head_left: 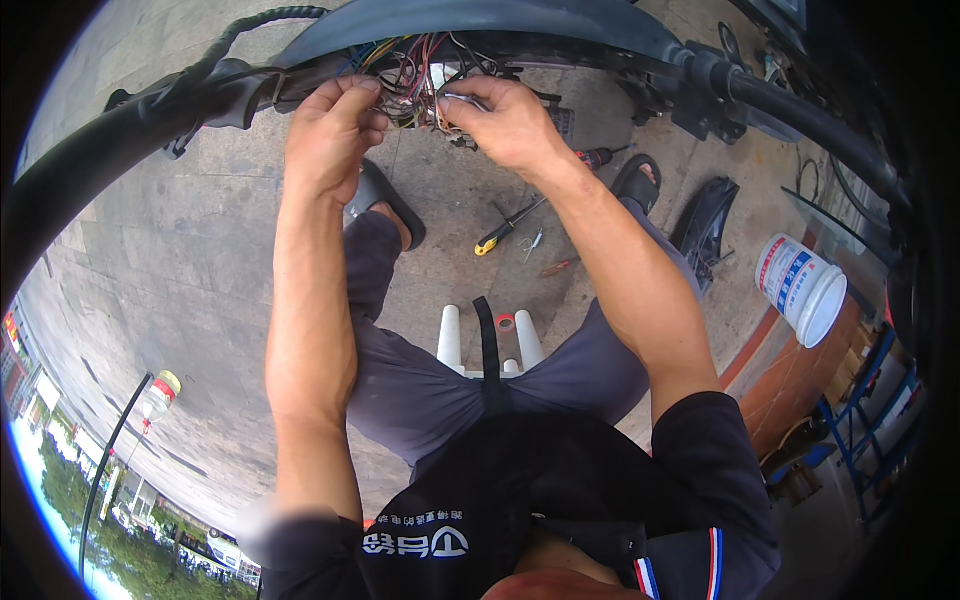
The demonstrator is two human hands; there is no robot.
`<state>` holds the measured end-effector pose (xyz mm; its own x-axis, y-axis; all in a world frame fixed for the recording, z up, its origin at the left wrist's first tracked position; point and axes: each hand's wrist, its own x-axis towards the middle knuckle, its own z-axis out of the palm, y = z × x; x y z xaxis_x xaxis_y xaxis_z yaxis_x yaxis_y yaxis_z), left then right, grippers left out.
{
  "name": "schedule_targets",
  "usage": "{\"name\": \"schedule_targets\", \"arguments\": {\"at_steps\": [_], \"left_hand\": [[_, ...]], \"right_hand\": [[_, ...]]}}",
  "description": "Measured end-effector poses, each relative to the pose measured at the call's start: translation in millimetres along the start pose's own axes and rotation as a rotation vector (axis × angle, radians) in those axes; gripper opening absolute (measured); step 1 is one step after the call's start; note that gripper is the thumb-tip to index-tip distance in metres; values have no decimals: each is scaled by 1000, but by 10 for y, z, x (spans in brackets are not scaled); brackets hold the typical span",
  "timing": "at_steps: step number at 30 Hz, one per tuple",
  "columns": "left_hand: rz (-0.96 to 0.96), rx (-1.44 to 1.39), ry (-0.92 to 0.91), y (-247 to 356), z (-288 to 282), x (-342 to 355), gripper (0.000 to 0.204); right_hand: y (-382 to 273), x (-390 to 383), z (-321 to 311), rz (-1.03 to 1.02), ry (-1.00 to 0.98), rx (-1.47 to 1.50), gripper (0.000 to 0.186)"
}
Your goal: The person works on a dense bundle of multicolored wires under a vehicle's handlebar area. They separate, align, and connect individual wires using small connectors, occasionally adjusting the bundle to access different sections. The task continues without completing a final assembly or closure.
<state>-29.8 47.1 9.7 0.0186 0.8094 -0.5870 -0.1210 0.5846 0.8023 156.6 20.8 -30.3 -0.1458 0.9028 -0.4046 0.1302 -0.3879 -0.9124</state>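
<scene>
My left hand is closed in a pinch at the left side of a tangle of coloured wires. What its fingertips hold, if anything, is hidden. At the right side of the tangle, my right hand pinches a thin silvery piece between thumb and fingers. Red, yellow, blue, black and white strands hang between both hands. They come from below a blue-grey curved panel of a vehicle. A pale connector-like part sits among the wires.
On the paving lie a yellow-and-black screwdriver, a red-and-black power drill, a small spring-like metal piece and a black plastic part. A white bucket stands right. Thick dark tubing curves across the top left.
</scene>
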Motion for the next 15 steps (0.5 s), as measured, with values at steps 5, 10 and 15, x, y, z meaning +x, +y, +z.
{"name": "schedule_targets", "arguments": {"at_steps": [5,10,15], "left_hand": [[225,492,126,-73,29,20,17],[487,801,251,-182,20,89,19],[315,554,194,-183,24,150,19]], "right_hand": [[-10,-11,-9,41,12,-75,28],[-39,-57,-1,29,-29,-99,27],[-41,-82,1,34,-26,-154,27]]}}
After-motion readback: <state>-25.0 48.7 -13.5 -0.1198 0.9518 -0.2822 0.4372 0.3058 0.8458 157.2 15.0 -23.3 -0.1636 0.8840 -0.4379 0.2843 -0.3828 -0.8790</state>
